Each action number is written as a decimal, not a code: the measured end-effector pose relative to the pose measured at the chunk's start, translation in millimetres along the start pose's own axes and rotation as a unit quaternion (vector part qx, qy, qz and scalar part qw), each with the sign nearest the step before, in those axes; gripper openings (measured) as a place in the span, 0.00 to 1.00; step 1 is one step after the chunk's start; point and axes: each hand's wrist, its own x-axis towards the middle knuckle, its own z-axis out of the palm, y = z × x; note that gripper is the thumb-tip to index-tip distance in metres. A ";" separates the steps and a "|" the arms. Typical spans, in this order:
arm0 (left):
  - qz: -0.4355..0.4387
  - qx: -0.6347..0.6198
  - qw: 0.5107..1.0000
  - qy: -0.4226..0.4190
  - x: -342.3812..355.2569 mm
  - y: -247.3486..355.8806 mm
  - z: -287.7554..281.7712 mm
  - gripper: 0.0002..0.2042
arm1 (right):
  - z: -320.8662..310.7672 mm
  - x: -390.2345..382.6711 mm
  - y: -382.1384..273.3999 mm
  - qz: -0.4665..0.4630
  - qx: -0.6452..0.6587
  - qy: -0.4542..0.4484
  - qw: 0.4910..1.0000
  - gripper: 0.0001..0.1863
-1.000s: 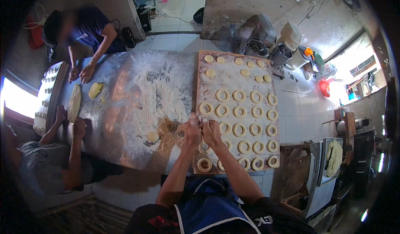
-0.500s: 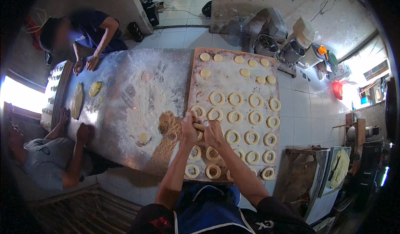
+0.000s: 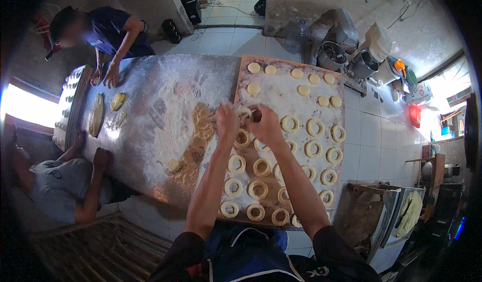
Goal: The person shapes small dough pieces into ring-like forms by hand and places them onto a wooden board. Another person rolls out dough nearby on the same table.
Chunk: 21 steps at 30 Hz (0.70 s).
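Note:
A flour-dusted board (image 3: 276, 102) carries rows of pale dough rings (image 3: 315, 128) and, at its far end, flat dough discs (image 3: 297, 73). Over its left edge my left hand (image 3: 227, 120) has curled, slightly blurred fingers; whatever is in them is hard to make out. Just right of it, my right hand (image 3: 265, 125) pinches a pale ring (image 3: 244, 113), apparently dough, with a dark shape by the thumb. Beside the board, scattered flour and a brown powdery patch (image 3: 202, 121) lie on the metal table (image 3: 135, 161), with a lone disc (image 3: 173, 165) nearer me.
Two co-workers (image 3: 108, 36) (image 3: 60, 189) stand at the table's left, near dough lumps (image 3: 117, 102) and stacked trays (image 3: 68, 111). Buckets (image 3: 365, 65) and machines (image 3: 346, 28) line the back right. A metal stand (image 3: 389, 216) with dough on top is at near right.
My hands have moved forward, away from me, along the board's left part. The far co-worker's hands have shifted on the table, and the view has shifted slightly.

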 end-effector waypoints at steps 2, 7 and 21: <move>0.013 0.183 0.982 -0.053 16.0 4.0 1.6 0.17 | -2.4 6.4 6.4 0.054 -0.169 -0.007 0.984 0.22; 0.141 0.122 0.971 -0.147 25.9 8.3 -21.4 0.18 | -9.3 40.0 32.8 -0.040 -0.361 -0.002 0.932 0.24; 0.188 -0.034 0.979 -0.075 -30.2 -18.3 -141.3 0.10 | 2.1 91.9 15.9 -0.046 -0.222 -0.071 0.971 0.09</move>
